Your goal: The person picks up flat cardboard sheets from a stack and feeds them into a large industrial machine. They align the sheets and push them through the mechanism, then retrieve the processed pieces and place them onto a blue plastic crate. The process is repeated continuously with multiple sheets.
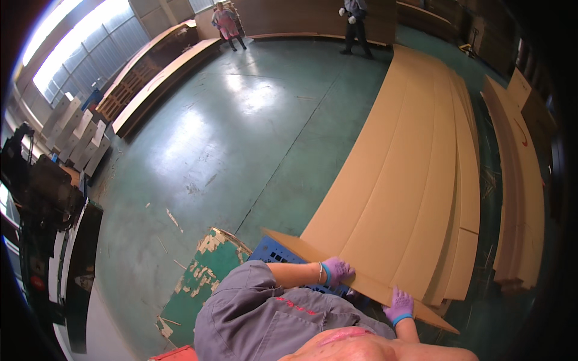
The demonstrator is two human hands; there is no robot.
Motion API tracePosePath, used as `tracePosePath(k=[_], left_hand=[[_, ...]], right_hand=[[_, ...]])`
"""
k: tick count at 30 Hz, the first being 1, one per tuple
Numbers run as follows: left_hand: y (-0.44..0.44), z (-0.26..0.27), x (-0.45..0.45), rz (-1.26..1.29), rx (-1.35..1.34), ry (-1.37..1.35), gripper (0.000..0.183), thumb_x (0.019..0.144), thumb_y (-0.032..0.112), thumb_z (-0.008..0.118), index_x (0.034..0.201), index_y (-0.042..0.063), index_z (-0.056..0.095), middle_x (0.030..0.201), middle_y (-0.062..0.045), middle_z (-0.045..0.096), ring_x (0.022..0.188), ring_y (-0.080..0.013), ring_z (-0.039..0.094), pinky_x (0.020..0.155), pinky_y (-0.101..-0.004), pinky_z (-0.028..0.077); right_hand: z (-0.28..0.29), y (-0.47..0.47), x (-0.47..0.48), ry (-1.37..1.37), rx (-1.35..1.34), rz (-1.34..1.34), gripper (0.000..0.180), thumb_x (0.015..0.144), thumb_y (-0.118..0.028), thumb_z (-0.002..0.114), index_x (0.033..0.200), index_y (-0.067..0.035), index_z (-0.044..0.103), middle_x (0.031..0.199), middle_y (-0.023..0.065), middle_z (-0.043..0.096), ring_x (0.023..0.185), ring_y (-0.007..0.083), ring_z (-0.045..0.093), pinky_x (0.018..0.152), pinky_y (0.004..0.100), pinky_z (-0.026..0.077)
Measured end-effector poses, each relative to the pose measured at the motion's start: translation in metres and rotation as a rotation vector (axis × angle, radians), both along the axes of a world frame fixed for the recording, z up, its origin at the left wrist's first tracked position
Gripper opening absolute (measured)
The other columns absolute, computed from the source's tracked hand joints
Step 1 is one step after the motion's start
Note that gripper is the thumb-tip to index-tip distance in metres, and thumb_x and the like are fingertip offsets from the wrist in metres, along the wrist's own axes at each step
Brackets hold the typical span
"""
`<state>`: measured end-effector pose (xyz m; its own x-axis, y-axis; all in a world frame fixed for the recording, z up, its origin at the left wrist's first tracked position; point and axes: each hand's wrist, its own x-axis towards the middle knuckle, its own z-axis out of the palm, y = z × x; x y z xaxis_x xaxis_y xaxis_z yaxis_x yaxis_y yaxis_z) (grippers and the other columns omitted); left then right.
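A long creased corrugated cardboard sheet (393, 171) stretches from my hands far across the green floor, on top of more sheets (467, 252) that show at its right side. My left hand (337, 271), in a purple glove with a blue cuff, grips the folded-up near edge. Further right along that edge, my right hand (399, 304), gloved alike, holds the cardboard with its fingers over the top. A narrow cardboard flap (435, 317) sticks out to the right of it. The thumbs are partly hidden.
Beside me are a blue plastic crate (271, 249) and a worn green board (196, 284). Another cardboard stack (519, 180) lies at right, long stacks (167, 72) at back left, a dark machine (45, 194) at left. Two people (226, 25) (356, 25) stand at the far end.
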<state>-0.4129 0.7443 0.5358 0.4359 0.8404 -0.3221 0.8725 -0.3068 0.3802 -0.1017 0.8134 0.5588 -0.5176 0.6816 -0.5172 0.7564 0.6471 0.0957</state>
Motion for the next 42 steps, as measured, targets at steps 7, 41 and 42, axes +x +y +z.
tracePosePath(k=[7, 41, 42], left_hand=[[-0.060, 0.063, -0.090, -0.065, 0.045, 0.203, 0.055, 0.068, 0.036, 0.073, 0.111, 0.011, 0.049, 0.096, -0.011, 0.060, 0.088, -0.0303, 0.061, 0.075, -0.0417, 0.049], [-0.188, 0.214, 0.112, 0.101, 0.018, 0.513, 0.060, 0.068, 0.029, 0.075, 0.119, 0.014, 0.047, 0.099, -0.009, 0.059, 0.095, -0.0283, 0.059, 0.083, -0.0399, 0.047], [-0.192, 0.209, 0.103, 0.104, 0.032, 0.515, 0.060, 0.068, 0.028, 0.075, 0.119, 0.014, 0.048, 0.099, -0.009, 0.059, 0.094, -0.0283, 0.059, 0.083, -0.0400, 0.047]], right_hand=[[0.011, -0.076, -0.058, 0.506, 0.073, 0.040, 0.086, 0.070, -0.052, 0.068, 0.135, -0.003, 0.041, 0.128, 0.0139, 0.050, 0.121, 0.0296, 0.043, 0.105, 0.0454, 0.030], [-0.244, -0.093, 0.405, 2.100, -0.798, -1.488, 0.042, 0.095, -0.019, 0.041, 0.133, -0.005, 0.047, 0.138, 0.0182, 0.045, 0.124, 0.0299, 0.045, 0.104, 0.0417, 0.037], [-0.244, -0.096, 0.393, 2.102, -0.829, -1.469, 0.042, 0.094, -0.019, 0.041, 0.133, -0.005, 0.048, 0.137, 0.0181, 0.045, 0.124, 0.0299, 0.045, 0.104, 0.0417, 0.037]])
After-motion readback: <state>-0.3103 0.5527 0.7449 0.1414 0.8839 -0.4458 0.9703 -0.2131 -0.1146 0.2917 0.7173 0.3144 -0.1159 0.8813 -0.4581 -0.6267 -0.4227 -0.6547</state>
